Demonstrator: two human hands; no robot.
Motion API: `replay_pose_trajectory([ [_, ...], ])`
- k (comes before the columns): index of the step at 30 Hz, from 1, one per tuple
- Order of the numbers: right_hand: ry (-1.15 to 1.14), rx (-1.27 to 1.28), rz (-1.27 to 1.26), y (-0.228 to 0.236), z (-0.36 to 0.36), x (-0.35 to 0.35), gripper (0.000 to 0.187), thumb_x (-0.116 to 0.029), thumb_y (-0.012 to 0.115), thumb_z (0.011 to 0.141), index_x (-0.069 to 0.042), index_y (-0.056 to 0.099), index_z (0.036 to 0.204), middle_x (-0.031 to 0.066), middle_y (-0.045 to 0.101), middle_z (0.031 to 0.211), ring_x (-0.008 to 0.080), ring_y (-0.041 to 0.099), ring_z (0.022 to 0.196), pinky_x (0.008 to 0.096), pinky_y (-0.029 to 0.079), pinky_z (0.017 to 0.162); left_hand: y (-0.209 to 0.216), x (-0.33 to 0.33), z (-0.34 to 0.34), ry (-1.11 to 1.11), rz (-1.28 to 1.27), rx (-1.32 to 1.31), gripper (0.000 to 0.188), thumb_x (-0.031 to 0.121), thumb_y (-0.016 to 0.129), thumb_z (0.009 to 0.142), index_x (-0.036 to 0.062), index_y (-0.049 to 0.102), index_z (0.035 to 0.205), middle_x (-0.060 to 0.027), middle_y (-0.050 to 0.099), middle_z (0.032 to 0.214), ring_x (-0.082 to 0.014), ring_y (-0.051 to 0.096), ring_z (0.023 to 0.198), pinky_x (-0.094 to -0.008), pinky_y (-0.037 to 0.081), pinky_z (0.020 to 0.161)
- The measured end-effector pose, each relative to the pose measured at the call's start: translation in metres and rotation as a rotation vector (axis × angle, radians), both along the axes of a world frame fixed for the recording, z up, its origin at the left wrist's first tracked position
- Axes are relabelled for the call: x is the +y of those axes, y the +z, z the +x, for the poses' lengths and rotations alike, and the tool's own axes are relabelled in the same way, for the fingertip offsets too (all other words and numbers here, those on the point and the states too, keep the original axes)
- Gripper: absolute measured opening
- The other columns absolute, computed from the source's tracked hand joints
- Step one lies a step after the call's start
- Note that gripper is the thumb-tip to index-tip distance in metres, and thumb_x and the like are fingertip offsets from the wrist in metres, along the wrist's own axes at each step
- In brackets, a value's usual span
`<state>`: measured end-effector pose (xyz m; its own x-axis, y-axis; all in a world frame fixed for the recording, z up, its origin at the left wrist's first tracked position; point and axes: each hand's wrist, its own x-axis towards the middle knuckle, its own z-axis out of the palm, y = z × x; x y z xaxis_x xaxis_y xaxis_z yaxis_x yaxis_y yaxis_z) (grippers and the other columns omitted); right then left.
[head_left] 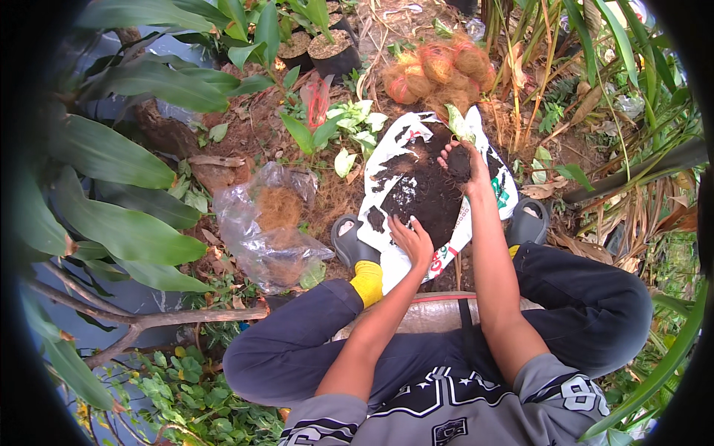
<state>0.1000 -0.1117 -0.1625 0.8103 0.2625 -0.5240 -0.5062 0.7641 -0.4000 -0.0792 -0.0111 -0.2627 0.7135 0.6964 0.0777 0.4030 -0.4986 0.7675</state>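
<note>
A torn white sack (pixel 378 175) lies spread on the ground between my feet, with dark soil (pixel 428 195) heaped on it. Over its far right part, my right hand (pixel 477 177) is closed around the dark root ball (pixel 459 163) of a small plant. The pale green leaves of this plant (pixel 459 125) point away from me. My left hand (pixel 413 241) rests palm down at the near left edge of the soil, its fingers stretched out and holding nothing. Soil and palm hide whatever lies beneath it.
Left of the sack is a clear plastic bag (pixel 249 230) with brown fibre (pixel 280 208). Several fibre balls tied with red string (pixel 439 67) sit beyond it. Black potted seedlings (pixel 332 56) stand farther back. Broad leaves (pixel 123 152) and a branch (pixel 186 317) crowd the left.
</note>
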Motion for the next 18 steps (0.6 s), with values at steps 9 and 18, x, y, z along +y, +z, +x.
replay_pose_trajectory([
  [9,-0.067,-0.075,0.16,0.004,-0.01,-0.02,0.024,-0.023,0.049,0.096,0.0,0.051,0.101,0.0124,0.06,0.088,0.026,0.062,0.081,0.0407,0.055,0.079,-0.008,-0.047,0.006,-0.267,0.058,0.083,0.075,0.04,0.045,0.096,-0.0132,0.017,0.141,-0.0281,0.009,0.152,-0.0429,0.009,0.142,-0.0533,0.008,0.114],
  [18,-0.138,0.02,0.165,0.0,-0.013,-0.023,0.022,-0.023,0.045,0.098,-0.003,0.053,0.096,0.0111,0.061,0.088,0.0255,0.061,0.082,0.0428,0.054,0.082,-0.007,-0.02,0.071,-0.527,0.134,-0.028,0.087,0.04,0.06,0.089,-0.0104,0.014,0.143,-0.0305,0.011,0.15,-0.0432,0.014,0.14,-0.0533,0.013,0.114],
])
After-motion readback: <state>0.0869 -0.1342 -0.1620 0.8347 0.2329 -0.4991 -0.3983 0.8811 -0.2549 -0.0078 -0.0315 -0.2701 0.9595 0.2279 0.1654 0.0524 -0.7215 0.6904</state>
